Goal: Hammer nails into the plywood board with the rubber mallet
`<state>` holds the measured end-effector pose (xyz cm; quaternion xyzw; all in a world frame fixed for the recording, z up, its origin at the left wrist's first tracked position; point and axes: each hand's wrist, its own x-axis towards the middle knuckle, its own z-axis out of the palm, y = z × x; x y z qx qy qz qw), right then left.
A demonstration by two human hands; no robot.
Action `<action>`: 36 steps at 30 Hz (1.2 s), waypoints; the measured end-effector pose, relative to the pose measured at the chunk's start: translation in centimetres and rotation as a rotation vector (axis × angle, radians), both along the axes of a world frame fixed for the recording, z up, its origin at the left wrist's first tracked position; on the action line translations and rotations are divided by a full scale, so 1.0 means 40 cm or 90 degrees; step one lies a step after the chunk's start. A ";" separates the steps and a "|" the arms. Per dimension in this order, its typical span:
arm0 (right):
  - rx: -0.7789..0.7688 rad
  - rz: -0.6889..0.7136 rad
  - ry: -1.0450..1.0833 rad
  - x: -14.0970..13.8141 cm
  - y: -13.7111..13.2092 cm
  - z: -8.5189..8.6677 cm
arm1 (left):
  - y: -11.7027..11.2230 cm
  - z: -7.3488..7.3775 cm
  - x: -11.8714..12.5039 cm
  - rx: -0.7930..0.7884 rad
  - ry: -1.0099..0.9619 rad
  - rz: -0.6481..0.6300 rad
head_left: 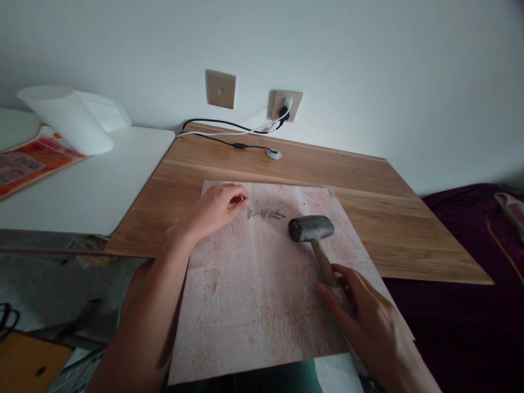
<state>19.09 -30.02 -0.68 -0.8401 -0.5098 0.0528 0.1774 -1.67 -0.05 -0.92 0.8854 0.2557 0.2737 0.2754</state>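
Right hand on a mallet, left hand at the nails

The mallet (321, 257) is over the right half of a pale board (254, 295), its handle running on a slant from the head, at the far end, down and rightward to the person's right hand (364, 305). The head's long axis lies crosswise, nearly left to right, so head and handle make a skewed T; one round striking face looks left, toward the near side of the nails (268, 213). The head is black and blunt, shaped like a short barrel, with greyish scuffs around its lower middle. The handle is plain, light brown and slim, and the right hand is closed around its lower part, partly hiding it.

The left hand (223, 204) is well apart from the right, at the board's far left, thumb and fingertips pinched on a small metal piece, seemingly a nail. Just to its right the loose nails lie in a short row, silvery and thin, most of them slanting, some crossing. A few small dots show on the board beyond them.

The board is whitish with rusty brown streaks; it lies on a wooden table (409, 229), its near part reaching past the table's front edge
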 end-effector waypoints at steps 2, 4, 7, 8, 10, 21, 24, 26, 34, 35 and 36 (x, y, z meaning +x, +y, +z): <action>-0.009 0.003 -0.003 0.013 0.003 -0.011 | -0.001 -0.002 0.001 -0.002 0.003 -0.004; -0.012 0.013 -0.007 0.025 0.007 -0.019 | -0.001 -0.004 0.001 -0.002 0.003 -0.003; -0.030 0.024 -0.003 0.031 0.017 -0.016 | -0.001 -0.003 0.001 0.001 0.000 -0.001; -0.039 0.023 -0.002 0.031 0.020 -0.012 | -0.001 -0.001 0.001 0.001 0.000 -0.001; -0.056 0.021 -0.001 0.028 0.025 -0.004 | -0.004 0.004 0.002 0.000 0.004 -0.001; -0.061 0.035 -0.054 0.029 0.019 -0.021 | -0.027 0.013 0.014 -0.060 0.035 -0.045; -0.065 0.033 -0.059 0.029 0.020 -0.022 | -0.027 0.013 0.016 -0.057 0.042 -0.047; -0.064 0.032 -0.059 0.029 0.022 -0.022 | -0.026 0.012 0.017 -0.060 0.042 -0.049; -0.041 0.040 0.099 0.038 0.033 0.027 | -0.024 0.007 0.018 -0.058 0.039 -0.048; -0.033 0.043 0.133 0.048 0.030 0.034 | -0.025 0.007 0.015 -0.064 0.034 -0.050; -0.025 0.041 0.155 0.063 0.026 0.038 | -0.026 0.007 0.011 -0.067 0.026 -0.051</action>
